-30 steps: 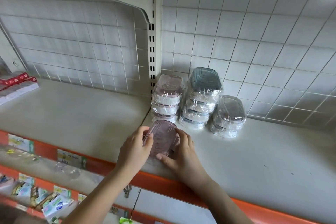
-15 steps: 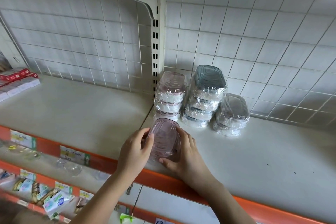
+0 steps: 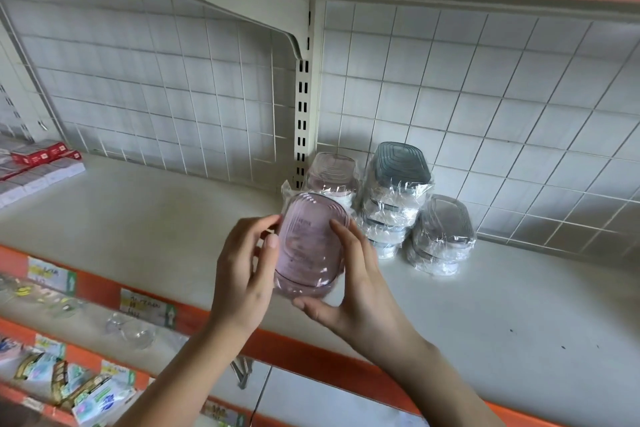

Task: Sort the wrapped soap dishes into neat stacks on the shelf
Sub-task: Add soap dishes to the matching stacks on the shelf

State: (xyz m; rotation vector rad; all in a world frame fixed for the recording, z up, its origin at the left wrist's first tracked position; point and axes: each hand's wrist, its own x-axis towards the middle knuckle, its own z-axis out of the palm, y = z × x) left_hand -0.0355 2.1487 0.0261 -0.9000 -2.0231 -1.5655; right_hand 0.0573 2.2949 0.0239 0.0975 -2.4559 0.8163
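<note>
A white slotted upright [image 3: 303, 104] splits the wire grid back panel [image 3: 485, 90]. Far left of the upright lie red and white boxes [image 3: 36, 168]. Below and left of it, clear glass cups [image 3: 133, 331] and small packets [image 3: 79, 392] fill lower tiers.

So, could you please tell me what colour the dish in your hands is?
The held soap dish is translucent pink under clear wrap, clearest in the head view.

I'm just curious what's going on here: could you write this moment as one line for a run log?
step: stacking | held: pink soap dish | left hand: grips its left edge | right hand: grips its right side | target: pink stack behind | placed: no
</note>
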